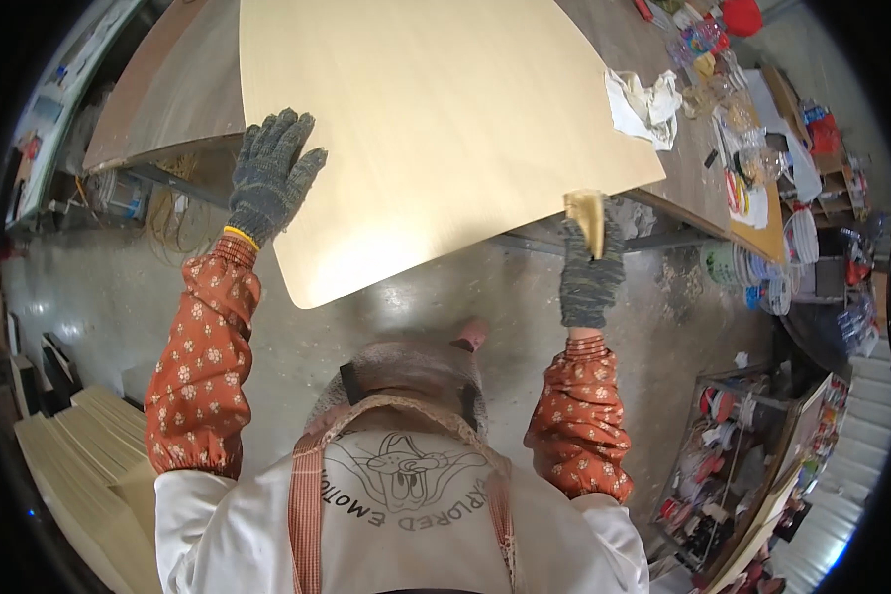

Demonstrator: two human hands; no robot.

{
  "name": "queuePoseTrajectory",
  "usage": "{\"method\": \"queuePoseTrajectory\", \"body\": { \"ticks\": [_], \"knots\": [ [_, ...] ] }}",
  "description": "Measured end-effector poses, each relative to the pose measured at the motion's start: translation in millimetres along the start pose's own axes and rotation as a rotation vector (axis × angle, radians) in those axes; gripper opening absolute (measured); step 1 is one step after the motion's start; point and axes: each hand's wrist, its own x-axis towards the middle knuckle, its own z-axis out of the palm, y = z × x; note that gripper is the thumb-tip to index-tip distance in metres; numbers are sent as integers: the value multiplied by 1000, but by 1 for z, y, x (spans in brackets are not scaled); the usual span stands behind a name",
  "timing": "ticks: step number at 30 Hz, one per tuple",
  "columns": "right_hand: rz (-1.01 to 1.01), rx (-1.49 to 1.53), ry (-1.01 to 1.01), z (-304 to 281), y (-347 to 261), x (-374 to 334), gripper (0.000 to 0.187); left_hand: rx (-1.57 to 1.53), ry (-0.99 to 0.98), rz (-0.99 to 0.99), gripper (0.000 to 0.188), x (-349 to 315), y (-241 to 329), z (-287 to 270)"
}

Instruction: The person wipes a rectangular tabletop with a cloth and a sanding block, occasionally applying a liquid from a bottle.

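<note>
A large pale yellow panel (436, 129) with a smooth, slightly shiny face lies on the worktable, its near rounded corner jutting past the table's edge. My left hand (272, 173), in a dark grey knit glove, rests flat on the panel's left edge with the fingers stretched out. Just off the panel's near right edge, my right hand (590, 282) in a matching glove is closed around a small flat tan-and-gold tool (588, 220). The tool looks a little blurred, and its exact kind is unclear. A crumpled white cloth or paper (645, 107) lies at the panel's right edge.
The brown worktable (178, 84) shows on both sides of the panel. Scissors (735, 193), clear plastic containers and other clutter crowd its right end. A loaded shelf rack (723, 455) stands lower right, and a stack of pale panels (94, 445) lower left.
</note>
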Motion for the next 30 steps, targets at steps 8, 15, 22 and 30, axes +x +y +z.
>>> {"method": "queuePoseTrajectory", "body": {
  "ticks": [8,15,22,30],
  "knots": [
    [-449,-8,-407,52,-65,-110,39,-16,-44,26,49,-3,-9,8],
    [-235,-423,-91,19,27,-29,36,-56,5,24,46,-2,-2,5],
    [-523,131,-258,72,-69,-134,44,-38,-24,-6,46,-3,-4,7],
    [-462,20,-607,74,-96,-151,48,41,1,36,48,-8,-9,8]
  ]
}}
